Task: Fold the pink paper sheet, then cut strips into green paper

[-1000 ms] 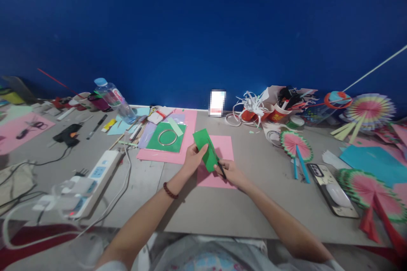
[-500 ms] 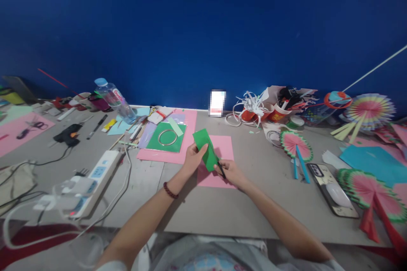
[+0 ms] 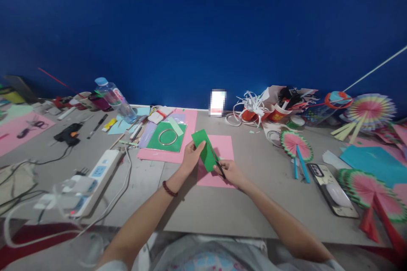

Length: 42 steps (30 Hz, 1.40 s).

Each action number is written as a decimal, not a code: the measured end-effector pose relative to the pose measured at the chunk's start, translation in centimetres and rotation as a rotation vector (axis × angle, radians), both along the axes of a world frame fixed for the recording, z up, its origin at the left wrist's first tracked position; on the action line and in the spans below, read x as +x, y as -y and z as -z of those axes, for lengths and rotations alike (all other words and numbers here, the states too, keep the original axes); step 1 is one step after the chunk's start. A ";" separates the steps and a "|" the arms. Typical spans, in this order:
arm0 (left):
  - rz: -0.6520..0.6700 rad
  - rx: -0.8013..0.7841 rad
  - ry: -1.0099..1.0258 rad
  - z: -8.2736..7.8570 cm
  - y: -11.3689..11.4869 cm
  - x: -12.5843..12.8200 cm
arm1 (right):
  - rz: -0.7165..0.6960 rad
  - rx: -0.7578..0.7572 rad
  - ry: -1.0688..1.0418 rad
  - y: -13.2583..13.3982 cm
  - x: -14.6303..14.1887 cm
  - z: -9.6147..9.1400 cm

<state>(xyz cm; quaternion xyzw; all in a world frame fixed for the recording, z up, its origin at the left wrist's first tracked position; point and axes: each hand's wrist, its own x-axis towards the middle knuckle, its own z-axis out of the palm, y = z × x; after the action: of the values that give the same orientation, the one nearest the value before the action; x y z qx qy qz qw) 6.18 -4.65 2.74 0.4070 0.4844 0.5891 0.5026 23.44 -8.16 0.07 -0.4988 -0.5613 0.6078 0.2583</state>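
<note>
My left hand [image 3: 192,155] pinches a narrow green paper piece [image 3: 206,156] by its left edge, thumb on top. My right hand [image 3: 229,172] grips a pair of dark-handled scissors [image 3: 220,169], whose blades lie along the paper's right edge. A pink paper sheet [image 3: 222,146] lies flat on the table beneath both hands. Left of my left hand, a metal ring [image 3: 167,137] rests on a green paper pack [image 3: 154,142], which sits on more pink paper [image 3: 190,120].
At the left are a power strip [image 3: 101,180] with cables, a glue gun [image 3: 67,134] and a leaning water bottle [image 3: 116,100]. Rightward lie folded paper fans [image 3: 297,146], a phone [image 3: 343,206] with a white mouse [image 3: 337,194] on it, and red cups [image 3: 276,115].
My left hand and the green paper have shifted very slightly left. The scissors stay at the paper's right edge, their blades now showing a little more.
</note>
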 end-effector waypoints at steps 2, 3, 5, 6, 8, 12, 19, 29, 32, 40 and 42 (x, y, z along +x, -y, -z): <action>-0.019 0.010 0.005 -0.1 -0.1 -0.2 | -0.011 0.002 0.007 0.0 0.0 0.1; -0.022 0.007 0.009 -0.1 -0.1 -0.2 | -0.016 0.003 0.009 0.0 0.0 0.2; -0.016 0.000 0.017 -0.1 -0.1 -0.3 | -0.025 0.007 0.011 0.0 0.1 0.3; -0.011 0.000 0.021 -0.2 -0.1 -0.2 | -0.029 0.009 0.012 0.0 0.1 0.4; 0.001 0.000 0.027 -0.3 0.0 -0.1 | -0.034 0.019 0.013 0.0 0.1 0.4; 0.027 -0.016 0.042 -0.2 0.3 0.3 | -0.040 0.036 -0.006 -0.1 0.0 0.3; 0.070 -0.042 0.065 0.2 0.6 0.5 | -0.024 0.029 -0.063 0.0 -0.2 -0.3; 0.047 -0.037 0.039 -0.1 0.5 0.5 | -0.013 0.013 0.009 0.1 -0.2 -1.1; 0.044 -0.032 0.034 0.1 0.5 0.5 | -0.015 0.012 0.012 0.1 -0.2 -1.2; 0.051 -0.044 0.042 -0.1 0.5 0.5 | -0.003 0.018 -0.006 0.0 -0.2 -0.8; 0.054 -0.048 0.049 0.0 0.5 0.5 | 0.007 0.015 -0.008 0.0 -0.2 -0.8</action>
<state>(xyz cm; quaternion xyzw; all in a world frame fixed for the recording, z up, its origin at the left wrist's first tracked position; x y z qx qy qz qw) 6.70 -5.12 2.76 0.3932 0.4748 0.5732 0.5398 23.23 -8.20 0.85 -0.4963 -0.5632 0.6046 0.2663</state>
